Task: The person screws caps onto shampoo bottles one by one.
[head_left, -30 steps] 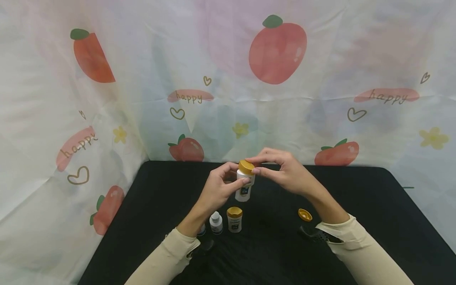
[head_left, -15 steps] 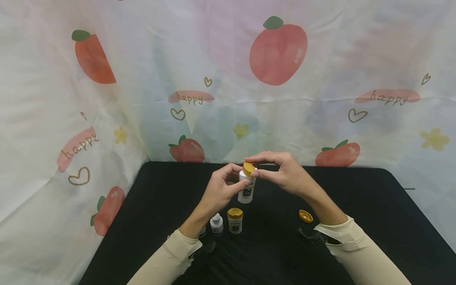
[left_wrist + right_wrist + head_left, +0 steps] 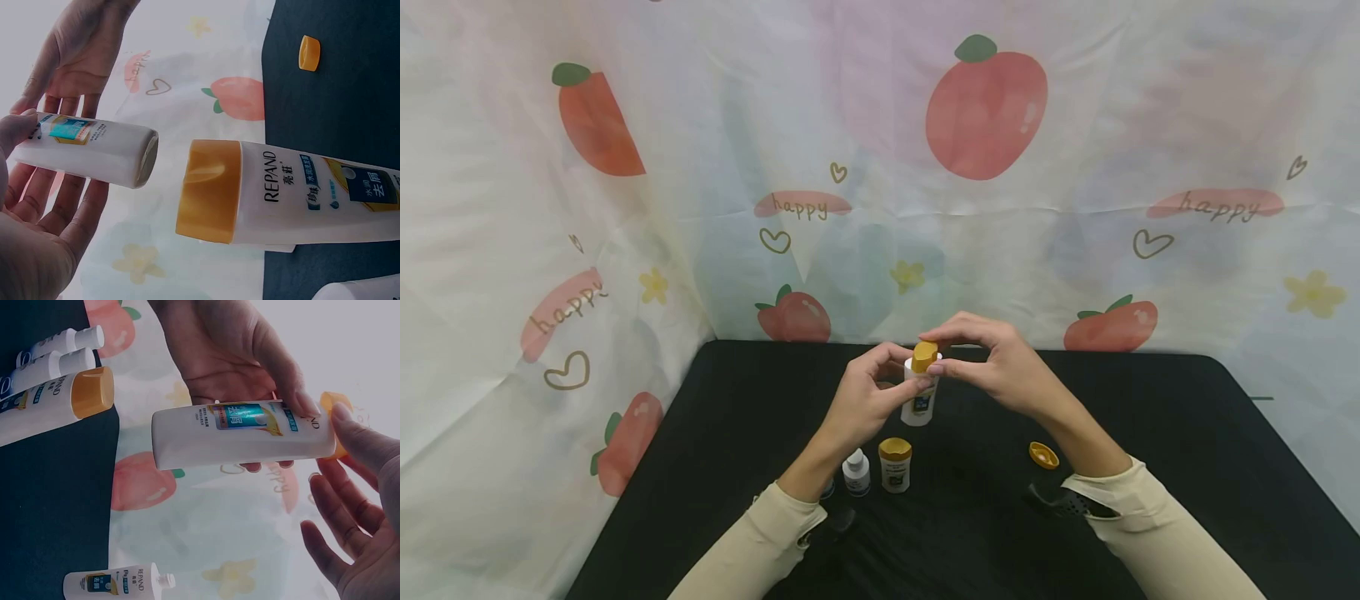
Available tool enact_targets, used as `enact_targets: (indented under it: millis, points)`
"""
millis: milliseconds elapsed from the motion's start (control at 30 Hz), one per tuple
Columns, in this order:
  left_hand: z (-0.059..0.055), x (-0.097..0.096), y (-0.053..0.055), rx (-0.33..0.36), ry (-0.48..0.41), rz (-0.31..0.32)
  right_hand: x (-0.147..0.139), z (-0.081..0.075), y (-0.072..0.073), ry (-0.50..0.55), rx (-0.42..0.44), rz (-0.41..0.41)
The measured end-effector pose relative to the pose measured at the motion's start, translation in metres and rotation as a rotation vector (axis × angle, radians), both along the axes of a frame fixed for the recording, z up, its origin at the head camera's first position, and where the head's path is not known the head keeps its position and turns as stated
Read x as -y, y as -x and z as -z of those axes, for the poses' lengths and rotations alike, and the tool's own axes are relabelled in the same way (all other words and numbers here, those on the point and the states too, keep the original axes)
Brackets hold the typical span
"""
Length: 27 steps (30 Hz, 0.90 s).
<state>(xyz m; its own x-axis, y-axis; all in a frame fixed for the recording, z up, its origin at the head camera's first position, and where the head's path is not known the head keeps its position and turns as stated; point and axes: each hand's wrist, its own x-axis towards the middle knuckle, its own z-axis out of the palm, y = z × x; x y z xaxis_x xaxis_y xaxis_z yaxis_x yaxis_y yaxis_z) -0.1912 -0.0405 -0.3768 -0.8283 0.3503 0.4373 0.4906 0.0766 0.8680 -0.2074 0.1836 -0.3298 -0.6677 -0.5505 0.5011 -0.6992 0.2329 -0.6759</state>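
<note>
One smooth, flattish white bottle (image 3: pixel 187 439), left grip (image 3: pixel 865 392); golden cap (image 3: pixel 924 357), right grip (image 3: pixel 1002 362)

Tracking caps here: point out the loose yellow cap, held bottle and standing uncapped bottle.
Loose yellow cap (image 3: pixel 1043 456): head view, open inner side.
Held bottle (image 3: pixel 240 440): right wrist view, white body.
Standing uncapped bottle (image 3: pixel 103 584): right wrist view, front label.

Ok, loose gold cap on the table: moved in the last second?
No, no shift either way: in the head view, the loose gold cap keeps its place against the standing gold-capped bottle and the far edge of the table.
</note>
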Motion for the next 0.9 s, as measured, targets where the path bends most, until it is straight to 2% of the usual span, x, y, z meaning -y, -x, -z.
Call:
enact_targets:
  millis: [667,900]
  points:
    - [0.0005,0.0031,0.0011,0.032,0.0,-0.038,-0.006,0.0002,-0.0002,0.023,-0.038,-0.008]
    - [0.0009,0.0025,0.0013,0.043,0.003,-0.039,-0.0047,0.0003,-0.0016,0.033,-0.03,0.028]
